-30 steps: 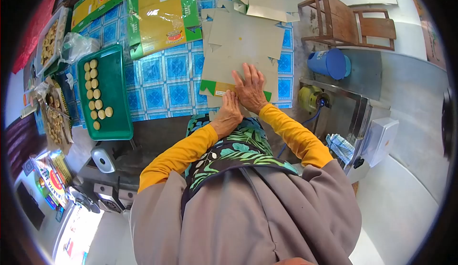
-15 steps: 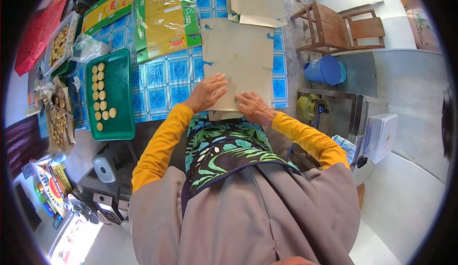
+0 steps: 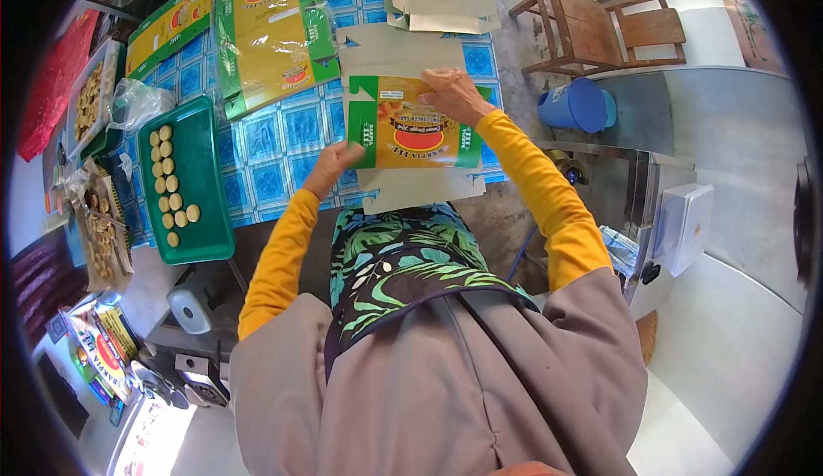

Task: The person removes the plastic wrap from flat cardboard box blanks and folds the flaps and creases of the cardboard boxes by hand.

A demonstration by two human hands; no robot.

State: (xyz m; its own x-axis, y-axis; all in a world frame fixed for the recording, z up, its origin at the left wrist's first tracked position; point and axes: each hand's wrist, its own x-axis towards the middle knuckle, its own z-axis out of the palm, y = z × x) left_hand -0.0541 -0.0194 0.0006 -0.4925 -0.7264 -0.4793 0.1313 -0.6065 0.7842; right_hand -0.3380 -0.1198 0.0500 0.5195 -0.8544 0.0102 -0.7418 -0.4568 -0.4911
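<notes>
A flat cardboard box (image 3: 417, 123) with a yellow and green printed panel folded up lies before me at the table's front edge. Its bare grey-beige inside shows beyond and below the print. My right hand (image 3: 454, 96) is closed on the far edge of the printed panel, toward its right side. At the panel's near left corner is my left hand (image 3: 333, 167), fingers curled in against the cardboard and slightly blurred. Another opened box (image 3: 446, 0), its plain inside facing up, lies just beyond.
Printed boxes in clear plastic (image 3: 270, 34) lie at the back left. A green tray (image 3: 206, 219) carries several round pastries (image 3: 173, 183). The table has a blue patterned cover (image 3: 270, 150). A wooden chair (image 3: 583, 30) and blue bucket (image 3: 579, 103) stand at right.
The cardboard, earlier lying plain side up under both hands, now shows a printed panel folded up. My right hand has moved away from me to its far edge; my left has shifted left and nearer.
</notes>
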